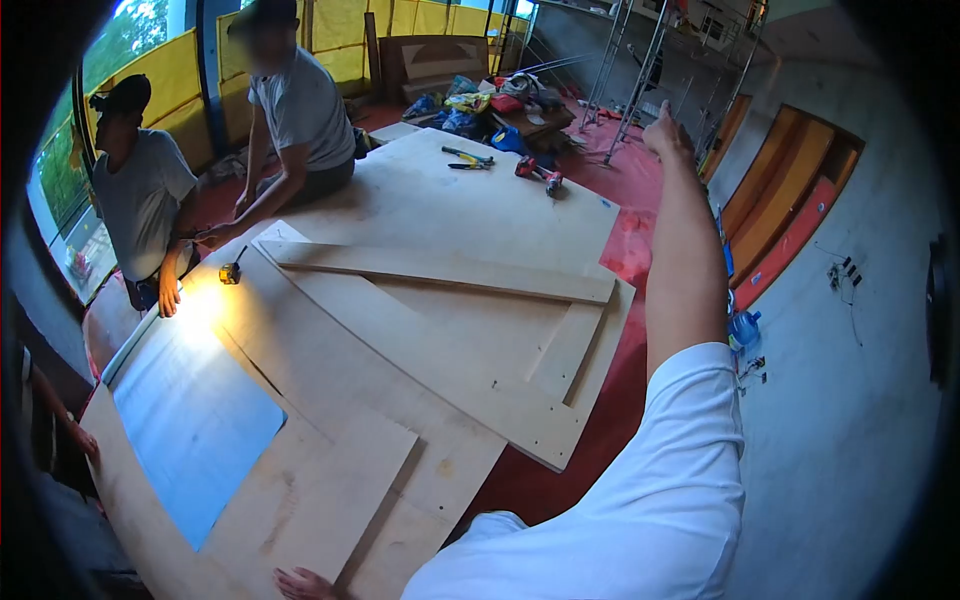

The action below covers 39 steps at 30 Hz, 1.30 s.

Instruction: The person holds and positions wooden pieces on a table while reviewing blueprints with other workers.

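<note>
My right arm is stretched out forward in a white sleeve. My right hand (667,134) is raised in the air with its index finger extended, holding nothing. At the bottom edge, my left hand (303,583) lies on a plywood panel (330,480) with its fingers spread, close to the panel's edge. Beyond the panel, a frame of wooden boards (440,272) rests on a larger plywood sheet (400,195). To the left lies a large pale sheet (200,420), brightly lit at its far end.
A yellow tape measure (231,271), pliers (467,158) and a red cordless drill (540,177) lie on the wood. Two people (300,110) are at the far left side; another person's hand (85,443) touches the left edge. Scaffolding (640,80) stands at the back.
</note>
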### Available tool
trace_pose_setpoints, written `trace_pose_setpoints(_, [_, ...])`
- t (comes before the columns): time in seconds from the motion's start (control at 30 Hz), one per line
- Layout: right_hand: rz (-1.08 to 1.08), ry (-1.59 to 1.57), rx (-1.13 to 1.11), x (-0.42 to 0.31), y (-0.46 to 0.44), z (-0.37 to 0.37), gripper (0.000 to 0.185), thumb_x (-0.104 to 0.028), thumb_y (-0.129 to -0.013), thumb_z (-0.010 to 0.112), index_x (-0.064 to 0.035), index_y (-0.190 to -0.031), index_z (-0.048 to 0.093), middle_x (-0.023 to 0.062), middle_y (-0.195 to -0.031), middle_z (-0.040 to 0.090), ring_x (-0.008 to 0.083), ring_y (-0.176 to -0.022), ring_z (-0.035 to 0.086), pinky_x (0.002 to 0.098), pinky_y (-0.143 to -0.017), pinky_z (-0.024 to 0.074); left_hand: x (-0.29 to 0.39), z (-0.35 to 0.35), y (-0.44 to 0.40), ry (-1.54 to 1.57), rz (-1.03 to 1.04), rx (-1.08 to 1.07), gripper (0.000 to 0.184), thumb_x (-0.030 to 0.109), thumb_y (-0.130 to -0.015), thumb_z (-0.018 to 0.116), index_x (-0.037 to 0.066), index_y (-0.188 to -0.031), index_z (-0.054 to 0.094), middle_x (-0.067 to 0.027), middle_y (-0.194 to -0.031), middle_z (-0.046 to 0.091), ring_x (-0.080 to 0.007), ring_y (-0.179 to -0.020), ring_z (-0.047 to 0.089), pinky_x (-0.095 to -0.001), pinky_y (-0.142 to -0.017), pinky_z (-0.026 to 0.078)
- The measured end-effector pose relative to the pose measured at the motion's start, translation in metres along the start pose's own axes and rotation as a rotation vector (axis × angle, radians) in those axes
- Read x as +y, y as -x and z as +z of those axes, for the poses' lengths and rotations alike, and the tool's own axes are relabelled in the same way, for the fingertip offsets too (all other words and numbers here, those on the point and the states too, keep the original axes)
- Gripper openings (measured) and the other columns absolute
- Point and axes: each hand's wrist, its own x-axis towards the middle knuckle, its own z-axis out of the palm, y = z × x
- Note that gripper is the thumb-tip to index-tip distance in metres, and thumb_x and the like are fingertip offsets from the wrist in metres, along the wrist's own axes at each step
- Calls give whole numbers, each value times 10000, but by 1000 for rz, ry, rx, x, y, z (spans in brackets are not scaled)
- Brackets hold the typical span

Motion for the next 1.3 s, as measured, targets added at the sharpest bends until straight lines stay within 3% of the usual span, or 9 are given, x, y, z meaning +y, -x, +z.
trace_pose_setpoints(0.03, [17,-14,-48,-9,6,-10,811,-287,-883,525,-181,-1570,108,241,-1335,561,353,-1224,570,462,-997,467,0,7,7,52,-77,-12,375,311,-1009,509,72,-1293,565,-159,-1250,605,-339,-1120,600,-447,-957,502])
trace_pose_setpoints(0.13, [6,0,-3,-26,12,-12,806,-310,-885,568,-178,-1559,146,211,-1364,548,357,-1237,560,467,-1026,448,-20,-21,-9,-189,381,-43,359,346,-987,542,89,-1223,629,-156,-1241,610,-337,-1102,607,-456,-930,514])
trace_pose_setpoints(0.23, [21,5,10,-41,26,-14,846,-336,-864,616,-170,-1553,154,209,-1356,554,361,-1228,565,464,-1017,457,-6,16,12,9,-28,4,442,407,-943,600,99,-1260,618,-158,-1258,603,-333,-1119,600,-467,-917,520])
trace_pose_setpoints(0.33, [39,24,9,-55,38,-21,850,-317,-857,613,-132,-1547,151,212,-1343,564,365,-1219,572,454,-1016,461,-17,28,27,66,87,34,765,450,-880,685,185,-1492,310,-178,-1369,542,-364,-1200,562,-531,-950,497])
trace_pose_setpoints(0.43, [29,4,32,-54,17,-9,858,-294,-852,603,-92,-1544,139,219,-1333,570,367,-1211,578,450,-1021,459,-8,30,7,333,-395,-685,522,300,-961,511,28,-1402,455,-175,-1425,475,-340,-1346,409,-455,-1144,300])
trace_pose_setpoints(0.87, [-450,129,22,-81,-32,2,597,-313,-895,557,-76,-1426,419,232,-1350,547,394,-1234,545,503,-1017,446,-2,23,20,604,-782,-766,567,277,-846,586,-5,-1328,489,-212,-1396,473,-360,-1351,385,-462,-1145,307])
trace_pose_setpoints(0.93, [-512,109,26,-118,-18,16,590,-307,-899,563,-72,-1421,425,231,-1347,547,392,-1233,543,500,-1020,443,10,56,52,361,-525,-475,550,317,-838,613,49,-1309,517,-197,-1365,491,-360,-1304,430,-479,-1126,321])
trace_pose_setpoints(0.97, [-517,106,28,-127,-12,17,586,-305,-901,565,-69,-1419,427,231,-1345,548,391,-1233,542,498,-1021,442,1,20,6,455,-602,-654,541,342,-840,616,93,-1311,524,-192,-1365,492,-355,-1287,446,-495,-1116,320])
trace_pose_setpoints(1.3, [-817,-63,-82,-234,143,120,547,-276,-919,593,-48,-1396,454,224,-1330,552,380,-1228,534,481,-1034,430,10,18,-10,376,-553,-477,540,370,-837,596,125,-1311,508,-151,-1329,502,-311,-1315,422,-535,-1110,285])
